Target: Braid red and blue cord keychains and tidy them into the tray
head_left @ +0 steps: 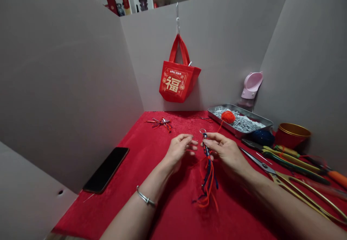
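Above the red cloth [121, 207], the two hands worked close together near the middle of the view. The right hand [221, 149] held a braided cord [206, 153] of dark blue and red just below a small metal ring [202, 131]. Its thumb and first finger seemed to pinch the braid, and its other fingers were bent near it. The left hand [180, 148] was just beside, with its fingertips [193, 142] drawn close together, but it was not possible to tell if they pinched a thin thread or nothing. The loose cord ends hung down above the cloth. The cord looked light and soft, so it would probably swing and bend easily; the ring or the tight braid seemed the best place to take hold, because the loose ends could tangle. Behind the hands, a metal tray [240, 131] was full of small silver pieces, and a ball of red yarn [228, 117] lay on them. A dark blue ball of yarn [262, 137] sat just beside the tray, and next to it stood a red bowl [291, 137] with a gold inside. A red cloth bag [176, 82] hung from a hook on the wall, and its contents, if any, were hidden.
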Demonstrator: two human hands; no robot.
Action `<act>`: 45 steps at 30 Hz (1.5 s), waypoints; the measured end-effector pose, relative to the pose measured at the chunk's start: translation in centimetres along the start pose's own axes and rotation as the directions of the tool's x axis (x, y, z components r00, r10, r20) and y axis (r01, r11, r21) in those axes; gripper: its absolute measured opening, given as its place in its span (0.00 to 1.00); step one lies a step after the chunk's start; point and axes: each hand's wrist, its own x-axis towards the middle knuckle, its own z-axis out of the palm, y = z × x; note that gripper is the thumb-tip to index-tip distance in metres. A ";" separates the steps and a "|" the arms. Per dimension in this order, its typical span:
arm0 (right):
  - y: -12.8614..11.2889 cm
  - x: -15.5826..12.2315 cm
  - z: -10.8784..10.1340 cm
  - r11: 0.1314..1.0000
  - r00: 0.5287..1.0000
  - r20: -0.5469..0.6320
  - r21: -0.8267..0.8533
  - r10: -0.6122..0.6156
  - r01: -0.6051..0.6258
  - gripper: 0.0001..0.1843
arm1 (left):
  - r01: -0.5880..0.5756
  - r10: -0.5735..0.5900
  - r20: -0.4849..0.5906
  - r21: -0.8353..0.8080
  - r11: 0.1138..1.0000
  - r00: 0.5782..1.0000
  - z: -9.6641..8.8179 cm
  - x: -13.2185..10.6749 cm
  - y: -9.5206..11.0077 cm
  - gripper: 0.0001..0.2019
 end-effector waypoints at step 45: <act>1.1 5.1 -1.2 0.977 0.978 -0.076 0.100 0.195 -0.188 0.11 | 0.285 -0.299 0.341 0.094 0.954 0.891 0.4 2.7 -1.5 0.22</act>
